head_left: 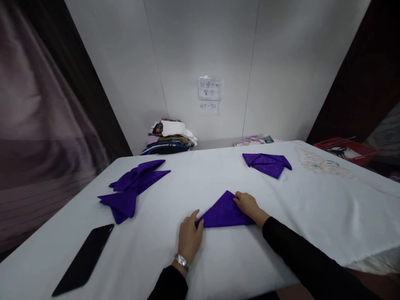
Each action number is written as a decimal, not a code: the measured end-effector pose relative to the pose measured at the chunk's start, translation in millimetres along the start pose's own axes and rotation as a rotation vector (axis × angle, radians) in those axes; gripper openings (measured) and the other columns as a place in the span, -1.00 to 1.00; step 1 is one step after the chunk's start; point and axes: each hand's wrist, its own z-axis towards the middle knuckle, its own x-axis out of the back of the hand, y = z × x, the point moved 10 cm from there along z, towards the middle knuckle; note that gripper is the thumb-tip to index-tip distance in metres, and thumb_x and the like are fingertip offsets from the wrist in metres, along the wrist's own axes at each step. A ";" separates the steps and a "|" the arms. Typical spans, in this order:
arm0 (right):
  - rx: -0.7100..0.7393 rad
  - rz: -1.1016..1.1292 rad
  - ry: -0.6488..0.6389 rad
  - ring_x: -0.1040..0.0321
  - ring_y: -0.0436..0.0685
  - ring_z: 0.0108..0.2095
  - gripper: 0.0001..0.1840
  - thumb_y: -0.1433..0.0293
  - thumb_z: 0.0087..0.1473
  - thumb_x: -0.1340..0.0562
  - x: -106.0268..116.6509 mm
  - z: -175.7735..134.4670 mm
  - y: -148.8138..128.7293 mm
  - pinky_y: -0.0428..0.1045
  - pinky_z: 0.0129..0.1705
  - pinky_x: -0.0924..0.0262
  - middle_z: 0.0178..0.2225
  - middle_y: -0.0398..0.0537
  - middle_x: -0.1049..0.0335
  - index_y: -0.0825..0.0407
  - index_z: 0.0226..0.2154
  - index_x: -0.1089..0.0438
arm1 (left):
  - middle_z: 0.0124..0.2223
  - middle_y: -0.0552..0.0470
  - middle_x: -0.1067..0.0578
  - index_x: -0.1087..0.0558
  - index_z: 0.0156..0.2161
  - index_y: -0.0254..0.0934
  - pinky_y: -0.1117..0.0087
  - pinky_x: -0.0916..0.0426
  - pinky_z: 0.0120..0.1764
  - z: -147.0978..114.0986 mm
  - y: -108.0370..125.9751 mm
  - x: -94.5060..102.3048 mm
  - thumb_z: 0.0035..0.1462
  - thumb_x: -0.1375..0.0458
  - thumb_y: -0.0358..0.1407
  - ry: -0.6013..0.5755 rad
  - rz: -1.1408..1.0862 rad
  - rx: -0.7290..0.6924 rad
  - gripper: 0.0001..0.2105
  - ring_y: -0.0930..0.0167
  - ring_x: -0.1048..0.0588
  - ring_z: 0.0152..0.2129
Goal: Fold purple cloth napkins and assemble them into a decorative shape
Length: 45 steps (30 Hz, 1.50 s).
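Note:
A purple cloth napkin (225,211), folded into a triangle, lies on the white-covered table in front of me. My left hand (190,235), with a metal watch on its wrist, pinches the napkin's left corner between thumb and fingers. At the sloping right edge, just below the top point, my right hand (248,205) has its fingers closed on the fabric; the right corner is partly hidden behind that hand and wrist. Farther back on the right rests another folded purple napkin (267,163). Folded purple cloths (133,185) lie together on the left.
A black tablet-like slab (84,258) lies at the table's left front. Beyond the white tablecloth's (200,171) far edge are a stack of folded clothes (170,135) and more cloth (250,141). A red basket (364,155) stands at right. Handwritten paper signs (210,89) hang on the wall.

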 end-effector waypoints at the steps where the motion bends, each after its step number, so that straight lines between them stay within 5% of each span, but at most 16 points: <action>1: 0.001 -0.011 0.003 -0.34 0.12 -0.28 -0.79 0.32 0.14 -0.03 -0.1 0.2 -0.6 -0.07 -0.38 0.00 -0.32 0.00 -0.44 0.02 -0.29 -0.33 | -0.35 0.00 -0.46 -0.34 -0.01 -0.29 0.27 -0.30 -0.22 0.4 0.1 0.8 0.10 0.01 -0.26 0.004 0.002 -0.003 -0.65 0.34 -0.41 -0.36; 45: 0.039 -0.123 0.078 -0.38 0.11 -0.31 -0.75 0.25 0.21 0.04 -7.4 -2.8 -2.9 -0.07 -0.40 -0.01 -0.33 -0.02 -0.44 0.01 -0.27 -0.26 | -0.32 -0.02 -0.49 -0.37 -0.07 -0.26 0.25 -0.23 -0.20 -6.3 3.2 11.1 0.13 0.07 -0.27 -0.027 0.182 0.017 -0.69 0.28 -0.39 -0.26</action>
